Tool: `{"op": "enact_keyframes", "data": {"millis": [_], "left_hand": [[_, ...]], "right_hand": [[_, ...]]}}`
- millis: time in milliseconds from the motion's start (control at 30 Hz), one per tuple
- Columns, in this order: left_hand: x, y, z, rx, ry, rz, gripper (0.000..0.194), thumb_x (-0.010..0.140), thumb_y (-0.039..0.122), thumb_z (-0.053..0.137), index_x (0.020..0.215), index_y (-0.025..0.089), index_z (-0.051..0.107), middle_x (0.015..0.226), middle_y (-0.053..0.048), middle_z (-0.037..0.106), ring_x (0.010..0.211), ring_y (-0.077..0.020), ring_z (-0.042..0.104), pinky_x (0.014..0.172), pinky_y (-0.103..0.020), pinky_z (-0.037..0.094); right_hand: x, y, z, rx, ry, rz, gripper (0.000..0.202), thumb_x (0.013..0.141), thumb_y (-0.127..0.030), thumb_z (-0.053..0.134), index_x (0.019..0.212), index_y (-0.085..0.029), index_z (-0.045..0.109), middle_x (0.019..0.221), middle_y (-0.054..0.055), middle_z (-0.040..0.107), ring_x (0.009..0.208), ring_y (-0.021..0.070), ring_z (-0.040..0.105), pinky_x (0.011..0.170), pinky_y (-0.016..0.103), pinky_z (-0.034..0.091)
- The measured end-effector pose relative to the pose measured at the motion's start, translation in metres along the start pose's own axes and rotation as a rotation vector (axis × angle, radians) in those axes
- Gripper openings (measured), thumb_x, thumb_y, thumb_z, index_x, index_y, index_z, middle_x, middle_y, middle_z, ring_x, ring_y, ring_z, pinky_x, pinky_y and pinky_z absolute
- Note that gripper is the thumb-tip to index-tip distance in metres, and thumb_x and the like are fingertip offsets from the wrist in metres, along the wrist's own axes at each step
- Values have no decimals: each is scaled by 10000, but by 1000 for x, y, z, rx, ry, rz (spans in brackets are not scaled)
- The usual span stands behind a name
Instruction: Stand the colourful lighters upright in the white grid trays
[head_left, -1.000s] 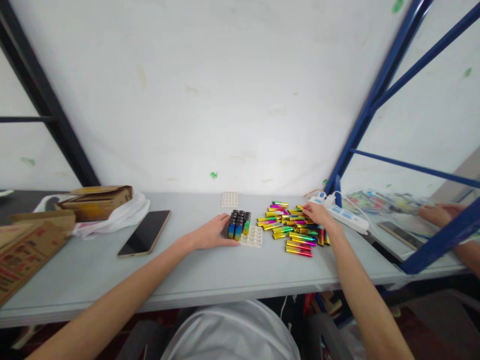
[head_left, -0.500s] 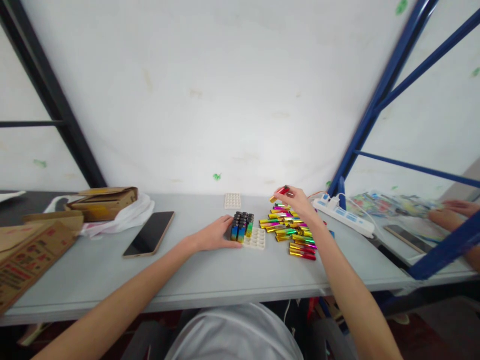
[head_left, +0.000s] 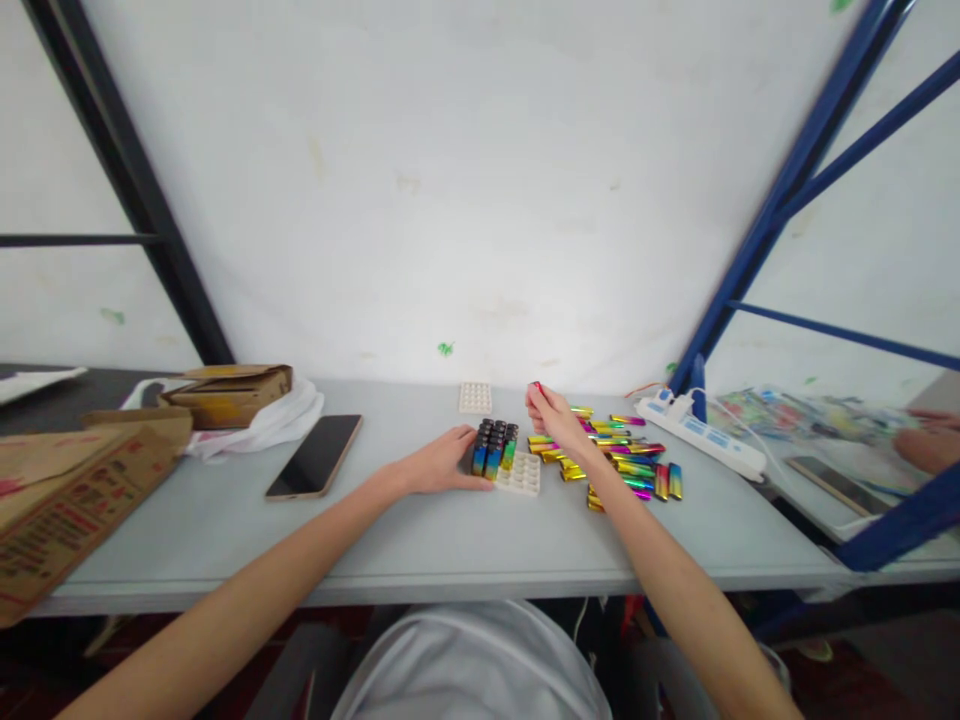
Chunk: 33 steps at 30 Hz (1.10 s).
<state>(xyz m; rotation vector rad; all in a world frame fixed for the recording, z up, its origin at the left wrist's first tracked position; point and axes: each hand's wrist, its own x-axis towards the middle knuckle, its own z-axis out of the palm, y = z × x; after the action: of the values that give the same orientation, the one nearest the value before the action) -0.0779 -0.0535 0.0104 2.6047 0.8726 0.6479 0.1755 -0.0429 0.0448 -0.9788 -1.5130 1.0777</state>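
Note:
My left hand [head_left: 442,462] braces the left side of a white tray [head_left: 529,474], thumb at the near edge and fingers at the far edge. Several black-topped tubes [head_left: 491,458], coloured blue, green and gold, stand upright in its left part; round pockets show bare at its right. Up and to the right of the tray, my right hand [head_left: 553,412] is closed around a shiny tube [head_left: 536,386]; only its red end shows, the rest hidden by fingers. Beneath and beyond my right forearm lies a loose pile of metallic gold, green, pink and red tubes [head_left: 631,466].
A second white tray [head_left: 475,397] sits by the wall. To the left are a phone [head_left: 315,457], a white plastic bag [head_left: 259,432] and cardboard boxes [head_left: 97,490]. A power strip [head_left: 701,438] lies at right beside a blue frame post [head_left: 772,210]. Another person's hand [head_left: 930,447] is far right.
My right hand has moved left from the pile toward the tray, its fingers now wrapped further round the red-ended tube. My left hand stays at the tray. The view has shifted slightly.

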Motion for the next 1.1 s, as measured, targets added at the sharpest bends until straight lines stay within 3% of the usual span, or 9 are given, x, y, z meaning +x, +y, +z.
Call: {"op": "enact_keyframes", "data": {"millis": [133, 300, 633, 900, 1100], "left_hand": [[1, 0, -1, -9, -47, -33, 641, 800, 650, 803, 1199, 175, 642, 1219, -137, 653, 1144, -353, 629, 1061, -492, 503], [2, 0, -2, -22, -57, -35, 659, 797, 649, 805, 1220, 169, 644, 1244, -149, 648, 1164, -365, 620, 1069, -498, 492], [1, 0, -1, -26, -56, -44, 680, 796, 665, 801, 1248, 181, 642, 1269, -146, 646, 1186, -365, 613, 1085, -493, 478], [1, 1, -2, -9, -62, -38, 677, 810, 652, 794, 1262, 176, 629, 1286, -158, 637, 1198, -372, 607, 1088, -503, 477], [2, 2, -2, -13, -54, -30, 680, 808, 653, 796, 1260, 171, 631, 1266, -147, 644, 1174, -357, 612, 1093, -498, 475]], "right_hand": [[-4, 8, 0, -253, 181, -71, 649, 847, -854, 507, 648, -246, 396, 553, -60, 333, 513, 112, 292, 489, 276, 238], [-9, 10, 5, -468, 269, -84, 620, 874, -763, 503, 568, -244, 356, 543, -47, 301, 559, 125, 305, 558, 299, 239], [-13, 9, 9, -529, 281, -145, 410, 870, -540, 455, 600, -245, 368, 585, -37, 326, 600, 142, 353, 585, 294, 249], [-15, 7, 9, -527, 284, -165, 584, 930, -717, 450, 597, -240, 404, 568, -33, 385, 598, 149, 385, 591, 300, 282], [-16, 8, 10, -542, 271, -170, 533, 926, -637, 459, 580, -234, 412, 566, -31, 375, 591, 148, 393, 593, 299, 279]]}}
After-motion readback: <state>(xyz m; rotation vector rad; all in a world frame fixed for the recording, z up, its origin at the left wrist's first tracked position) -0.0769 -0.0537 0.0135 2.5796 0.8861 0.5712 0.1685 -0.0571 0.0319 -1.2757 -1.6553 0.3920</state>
